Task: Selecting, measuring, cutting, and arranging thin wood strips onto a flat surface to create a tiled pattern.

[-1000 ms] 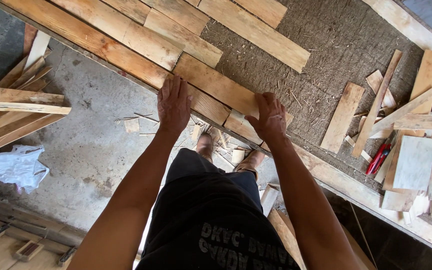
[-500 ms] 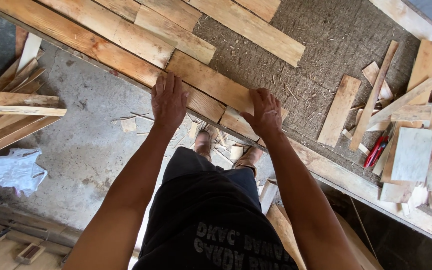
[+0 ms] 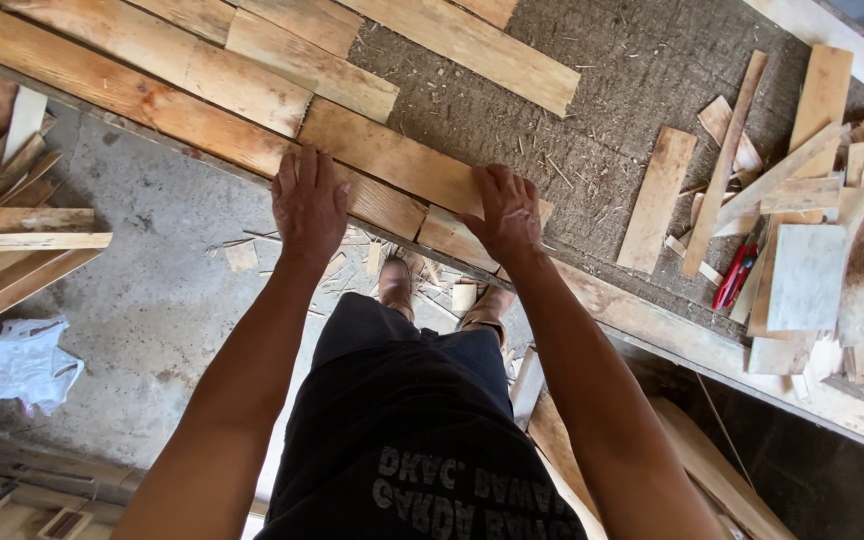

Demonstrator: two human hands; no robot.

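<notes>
I look down at a raised platform whose near edge is lined with wooden boards. My left hand (image 3: 307,200) lies flat, fingers apart, on the edge board (image 3: 182,112). My right hand (image 3: 508,210) presses palm-down on the right end of a short plank (image 3: 397,158) lying just beyond the edge board. A small wood block (image 3: 449,238) sits at the edge under my right wrist. Neither hand grips anything.
Loose planks and offcuts (image 3: 812,210) are piled at the right on the rough grey platform surface (image 3: 612,110), with a red tool (image 3: 734,275) among them. Stacked boards (image 3: 12,240) and a white plastic bag (image 3: 20,362) lie on the concrete floor at left. Wood chips are scattered by my feet.
Both hands have stayed on the boards, shifting slightly with the view. The right hand has slid a little further onto the short plank.
</notes>
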